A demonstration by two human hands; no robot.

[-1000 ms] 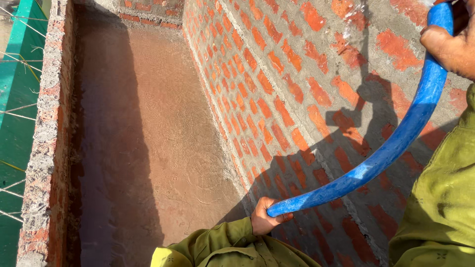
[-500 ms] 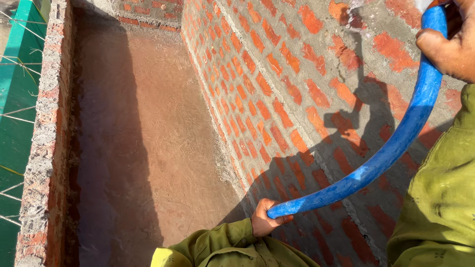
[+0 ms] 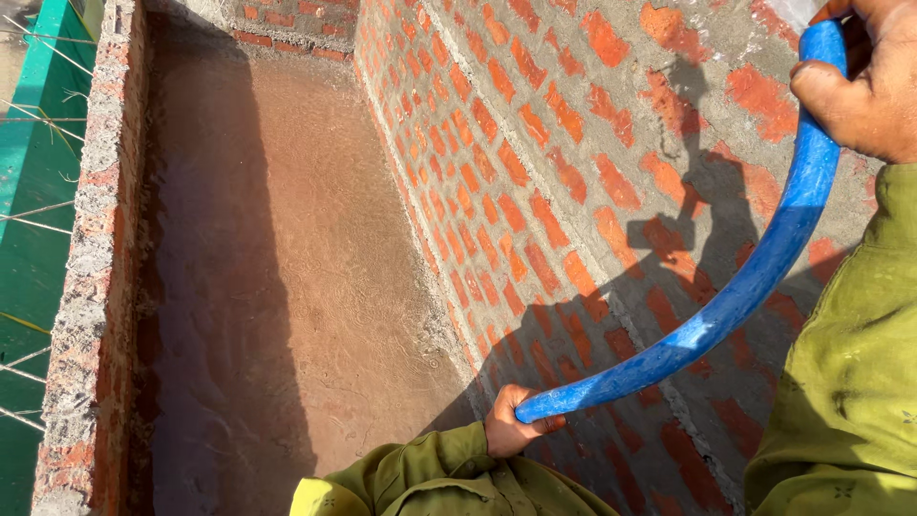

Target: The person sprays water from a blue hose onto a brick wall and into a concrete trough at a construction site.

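A blue hose (image 3: 755,277) curves from the upper right down to the lower middle. My left hand (image 3: 511,425), in an olive-green sleeve, grips the hose's lower end close to the base of the red brick wall (image 3: 535,162). My right hand (image 3: 864,81) holds the hose's upper part at the top right corner. The hose end points toward the wet, reddish-brown floor (image 3: 296,268) between the walls. Whether water comes out of the hose cannot be seen.
A low brick wall (image 3: 91,277) with rough mortar on top borders the wet floor on the left. Beyond it are a green sheet (image 3: 33,191) and thin metal wires. A brick end wall (image 3: 277,29) closes the far side. My shadow falls on the brick wall.
Both hands keep their hold on the hose. The view has shifted slightly, and the hose has hardly moved.
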